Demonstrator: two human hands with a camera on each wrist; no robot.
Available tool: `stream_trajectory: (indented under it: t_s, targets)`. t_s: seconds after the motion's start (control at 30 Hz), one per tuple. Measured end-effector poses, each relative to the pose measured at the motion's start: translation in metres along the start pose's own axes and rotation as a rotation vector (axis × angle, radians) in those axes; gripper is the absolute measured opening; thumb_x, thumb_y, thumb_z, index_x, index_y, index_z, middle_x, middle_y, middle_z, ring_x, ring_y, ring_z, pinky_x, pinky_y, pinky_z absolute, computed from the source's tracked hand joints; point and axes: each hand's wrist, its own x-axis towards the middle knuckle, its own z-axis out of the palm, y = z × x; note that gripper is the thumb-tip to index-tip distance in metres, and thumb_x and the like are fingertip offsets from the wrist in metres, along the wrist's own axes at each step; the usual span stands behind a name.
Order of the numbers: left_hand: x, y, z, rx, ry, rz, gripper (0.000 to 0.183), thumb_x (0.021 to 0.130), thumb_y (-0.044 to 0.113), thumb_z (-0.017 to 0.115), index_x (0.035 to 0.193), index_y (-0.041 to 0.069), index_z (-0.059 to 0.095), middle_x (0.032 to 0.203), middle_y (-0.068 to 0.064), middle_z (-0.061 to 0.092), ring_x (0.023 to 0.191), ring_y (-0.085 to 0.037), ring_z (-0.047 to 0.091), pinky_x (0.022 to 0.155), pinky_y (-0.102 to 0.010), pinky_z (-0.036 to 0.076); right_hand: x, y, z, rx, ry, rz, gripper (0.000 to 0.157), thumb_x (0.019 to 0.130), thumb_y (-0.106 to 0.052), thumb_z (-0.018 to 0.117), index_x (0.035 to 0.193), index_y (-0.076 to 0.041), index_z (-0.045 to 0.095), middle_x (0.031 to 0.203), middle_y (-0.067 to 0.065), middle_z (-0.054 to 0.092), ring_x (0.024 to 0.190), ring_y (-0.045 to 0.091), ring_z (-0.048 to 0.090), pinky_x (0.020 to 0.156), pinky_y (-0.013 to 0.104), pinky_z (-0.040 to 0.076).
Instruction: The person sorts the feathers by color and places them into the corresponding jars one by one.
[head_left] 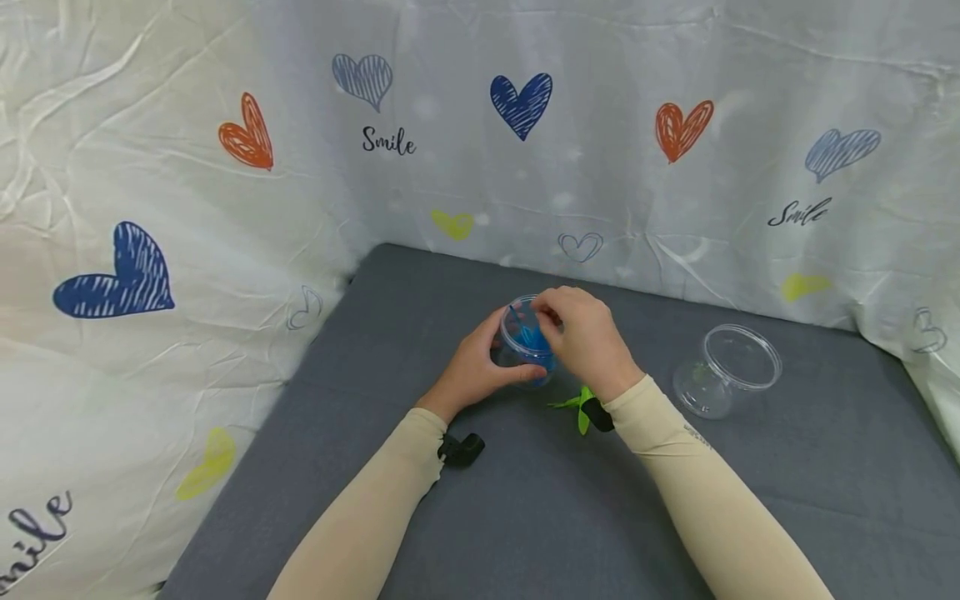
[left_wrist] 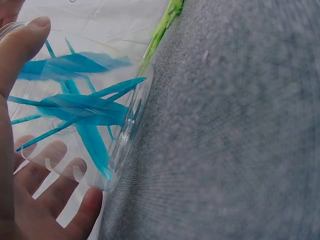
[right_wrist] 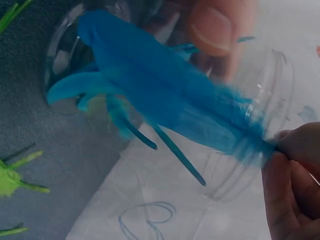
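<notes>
My left hand (head_left: 476, 362) grips a clear plastic jar (left_wrist: 127, 132), its thumb on one side and its fingers spread round the other. Inside the jar lie several blue feathers (left_wrist: 92, 110), crossing one another. At the jar's mouth, my right hand (head_left: 588, 333) pinches the quill end of a blue feather (right_wrist: 170, 100) between thumb and fingertips. That feather's vane extends into the jar. Bright green feathers (head_left: 583, 408) rest on the table beside the jar, partly hidden in the head view by the right wrist.
A second clear jar (head_left: 693, 392) stands on the grey cloth (head_left: 525, 517) to the right of the right forearm. Behind and left of the table hangs a white curtain (head_left: 450, 175) with printed hearts. A small black device (head_left: 461, 450) is strapped at the left wrist.
</notes>
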Motion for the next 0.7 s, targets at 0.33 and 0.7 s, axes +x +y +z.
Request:
stream_trajectory:
  t_s: [0.33,0.7]
  targets:
    - [0.003,0.002,0.01,-0.015,-0.015,0.009,0.104,0.083,0.064,0.089,0.166,0.051,0.028,0.163,0.007,0.05,0.148,-0.019,0.052,0.122,-0.052,0.047,-0.013,0.013,-0.008,-0.02,0.03,0.002,0.014,0.102,-0.007,0.076,0.115,-0.005,0.078,0.105,0.01,0.076,0.096,0.026,0.072,0.086,0.04,0.064]
    - [0.0,-0.003,-0.002,0.047,0.007,-0.037,0.108,0.08,0.067,0.09,0.165,0.055,0.025,0.164,0.005,0.05,0.142,-0.025,0.056,0.12,-0.061,0.046,-0.062,0.047,-0.053,0.008,0.297,0.122,0.024,0.101,-0.016,0.079,0.122,-0.006,0.077,0.112,0.014,0.075,0.1,0.031,0.07,0.09,0.046,0.059]
